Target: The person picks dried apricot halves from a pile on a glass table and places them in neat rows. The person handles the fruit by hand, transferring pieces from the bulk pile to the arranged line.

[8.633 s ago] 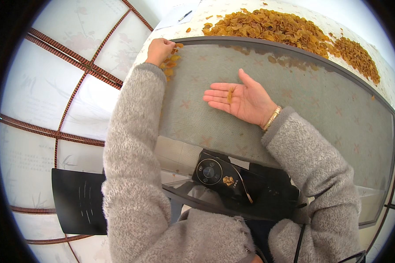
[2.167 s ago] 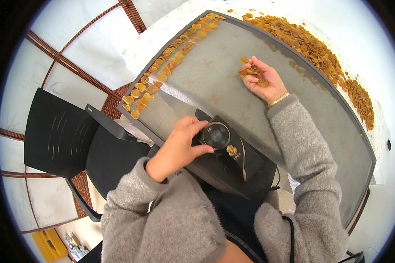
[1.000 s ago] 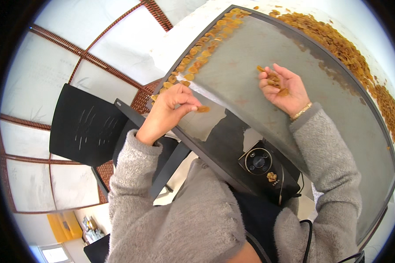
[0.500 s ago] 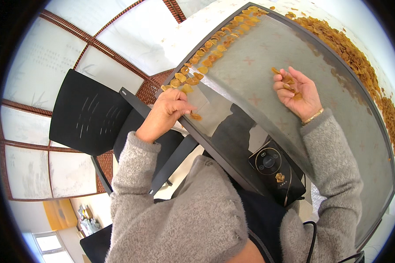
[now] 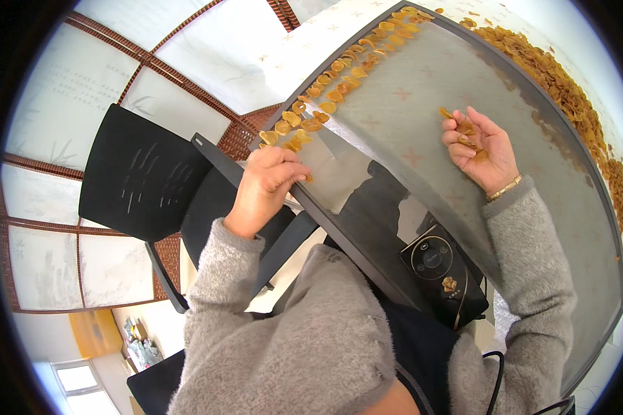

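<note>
Beside the left rim of a dark-framed mesh screen point(image 5: 450, 83), my left hand point(image 5: 266, 183) pinches a thin dried amber slice point(image 5: 309, 178) between thumb and fingertips. The fingers cover most of that slice. Just beyond this hand, rows of similar slices point(image 5: 327, 108) run along the screen's left side toward its far corner. Over the middle of the mesh, my right hand point(image 5: 488, 155) is turned palm up. Its curled fingers hold several dried amber slices point(image 5: 466, 128), one poking out past the fingertips.
A long heap of dried slices point(image 5: 540, 72) lies past the screen's far right edge. Near my body rests a black device point(image 5: 439, 266) with a round dial. A black chair point(image 5: 142, 176) stands at left, before a wicker-framed folding screen point(image 5: 187, 48).
The slice in my left hand is now mostly hidden behind its fingertips, near the frame's edge. My right hand keeps its slices and appears slightly farther right as the whole view shifts.
</note>
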`<move>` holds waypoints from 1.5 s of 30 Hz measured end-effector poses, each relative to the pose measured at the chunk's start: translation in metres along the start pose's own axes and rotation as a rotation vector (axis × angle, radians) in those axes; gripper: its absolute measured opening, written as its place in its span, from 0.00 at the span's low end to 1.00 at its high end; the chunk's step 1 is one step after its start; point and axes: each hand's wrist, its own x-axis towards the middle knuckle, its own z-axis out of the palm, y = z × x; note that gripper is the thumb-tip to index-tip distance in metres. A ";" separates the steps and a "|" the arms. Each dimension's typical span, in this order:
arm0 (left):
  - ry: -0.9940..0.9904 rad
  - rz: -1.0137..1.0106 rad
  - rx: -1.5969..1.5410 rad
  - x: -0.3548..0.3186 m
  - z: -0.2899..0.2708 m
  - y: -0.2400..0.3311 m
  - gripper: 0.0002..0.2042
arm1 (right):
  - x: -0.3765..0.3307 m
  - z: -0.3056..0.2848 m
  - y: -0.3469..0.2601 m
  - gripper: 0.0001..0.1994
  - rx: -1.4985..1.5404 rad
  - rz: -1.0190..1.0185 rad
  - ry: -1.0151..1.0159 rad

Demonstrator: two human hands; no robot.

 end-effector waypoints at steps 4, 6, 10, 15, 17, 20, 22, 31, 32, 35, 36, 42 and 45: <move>0.015 -0.035 0.047 -0.003 -0.005 -0.006 0.07 | 0.002 -0.001 0.000 0.12 -0.014 0.001 -0.008; 0.007 -0.039 0.066 -0.006 -0.004 -0.006 0.07 | 0.004 -0.005 -0.001 0.12 -0.024 -0.005 -0.024; -0.002 -0.059 0.072 -0.009 -0.002 -0.007 0.06 | 0.004 -0.005 0.000 0.12 -0.043 -0.011 -0.024; -0.006 -0.040 0.106 -0.008 -0.006 -0.005 0.07 | 0.004 -0.004 0.000 0.12 -0.037 -0.013 -0.019; -0.011 -0.015 0.135 -0.007 -0.008 -0.005 0.07 | 0.004 -0.004 0.000 0.12 -0.032 -0.010 -0.023; -0.015 0.000 0.150 -0.008 -0.008 -0.007 0.07 | 0.003 -0.003 0.000 0.12 -0.034 -0.009 -0.025; -0.013 0.001 0.144 -0.008 -0.009 -0.007 0.07 | 0.003 -0.001 0.000 0.12 -0.040 -0.011 -0.018; 0.031 -0.053 0.096 -0.008 -0.009 0.005 0.10 | 0.002 -0.005 -0.001 0.13 -0.010 -0.013 -0.043; 0.012 -0.049 0.099 -0.009 -0.008 0.004 0.10 | 0.002 -0.003 0.000 0.13 -0.018 -0.017 -0.032; -0.025 -0.029 0.117 -0.011 -0.008 -0.001 0.09 | 0.002 -0.001 0.000 0.14 -0.038 -0.022 -0.028; -0.034 -0.020 0.124 -0.011 -0.008 -0.002 0.08 | 0.003 -0.004 0.000 0.14 -0.040 -0.019 -0.046; -0.047 0.020 0.190 -0.004 -0.008 0.001 0.07 | 0.001 -0.005 -0.002 0.14 -0.019 0.005 -0.053; -0.027 0.004 0.231 -0.001 -0.012 0.014 0.10 | 0.002 -0.007 0.000 0.14 -0.015 0.001 -0.046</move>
